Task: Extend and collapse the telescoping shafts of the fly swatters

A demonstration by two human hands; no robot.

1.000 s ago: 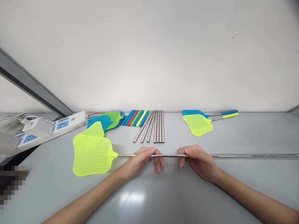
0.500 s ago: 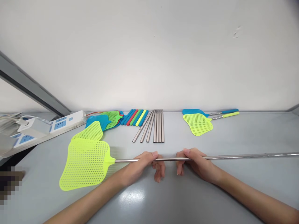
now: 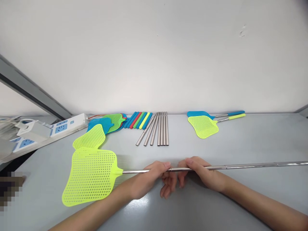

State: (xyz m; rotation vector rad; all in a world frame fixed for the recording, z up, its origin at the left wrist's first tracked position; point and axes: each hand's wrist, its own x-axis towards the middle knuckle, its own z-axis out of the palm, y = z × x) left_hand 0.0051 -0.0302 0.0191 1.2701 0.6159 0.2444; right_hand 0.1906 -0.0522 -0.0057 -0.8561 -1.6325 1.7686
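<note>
A yellow swatter head [image 3: 92, 178] fills the lower left, fixed to a long metal rod [image 3: 252, 166] that leaves at the right edge. At lower centre, the left hand [image 3: 151, 178] and right hand [image 3: 201, 171] grip the rod, close together. Beyond, mid-frame, lie metal tubes [image 3: 163, 131] and coloured handles [image 3: 139, 120]; centre right, two swatters [image 3: 203, 127]; centre left, more heads [image 3: 99, 124], apparently overlapping.

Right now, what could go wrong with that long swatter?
The left grip and right grip hold the rod near a joint, so sliding it could pinch skin. The rod runs past the picture's right edge, so its end could bump something unseen. The nearer yellow head overlaps the farther yellow head in view and might nudge it.
</note>
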